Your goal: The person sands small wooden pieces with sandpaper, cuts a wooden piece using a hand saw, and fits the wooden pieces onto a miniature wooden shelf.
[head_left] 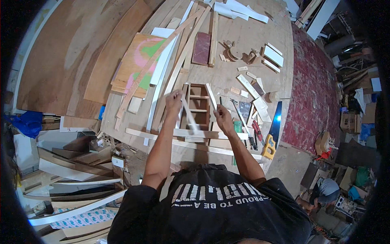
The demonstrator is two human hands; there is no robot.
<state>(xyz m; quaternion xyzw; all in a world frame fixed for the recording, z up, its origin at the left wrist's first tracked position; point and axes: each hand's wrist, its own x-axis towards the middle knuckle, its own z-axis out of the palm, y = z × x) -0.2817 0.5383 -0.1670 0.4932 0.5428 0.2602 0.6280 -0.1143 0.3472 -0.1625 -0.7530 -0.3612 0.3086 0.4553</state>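
A small wooden box frame with several compartments (198,110) lies on the worktable in front of me. My left hand (174,101) is closed at its left side, gripping a thin pale wood strip (188,114) that slants down over the frame and is blurred by motion. On the right side, my right hand (223,119) is closed around the lower end of another pale wood strip (211,96), which leans along the frame's right edge. Two long wood strips (170,133) lie crosswise between the frame and my body.
A handsaw with yellow handle (269,147) lies at the right table edge, near red-handled pliers (257,130). Wood offcuts (248,86) and clamp-like brown pieces (232,52) are scattered beyond. Long boards (183,55) lie at left. Another person (326,189) crouches at lower right.
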